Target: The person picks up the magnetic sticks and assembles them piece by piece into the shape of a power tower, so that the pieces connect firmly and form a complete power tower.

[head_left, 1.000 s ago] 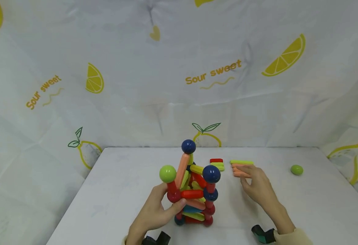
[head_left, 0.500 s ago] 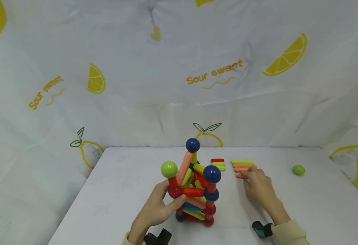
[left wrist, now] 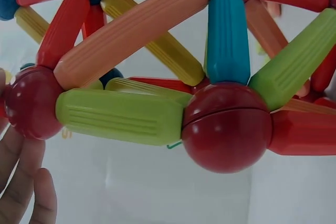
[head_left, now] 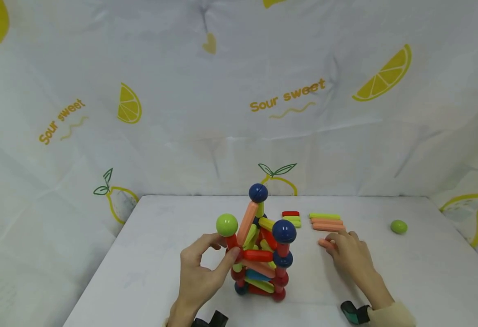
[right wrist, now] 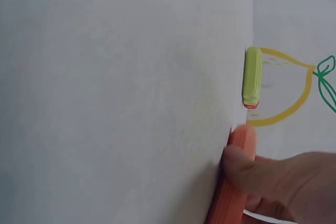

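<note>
A tower of coloured building rods and balls [head_left: 258, 256] stands upright on the table in the head view. My left hand [head_left: 204, 272] holds it at a red ball on its left side, thumb in front and fingers behind. In the left wrist view, fingertips [left wrist: 32, 182] touch that red ball [left wrist: 34, 103], which joins red, orange and green rods. My right hand [head_left: 352, 258] pinches an orange rod [head_left: 325, 244] just in front of the row of rods. The thumb lies along the orange rod [right wrist: 231, 195] in the right wrist view; its lower end is cut off.
Beyond the right hand lie orange rods [head_left: 328, 227] and a yellow-green rod [head_left: 324, 216] side by side. A short stack of red and green rods [head_left: 291, 219] lies left of them. One green ball [head_left: 398, 226] rests at the right of the white table [head_left: 140, 254].
My right hand has taken hold of the front orange rod and drawn it towards me, off the row. My left hand's thumb and fingers have shifted up a little on the tower.
</note>
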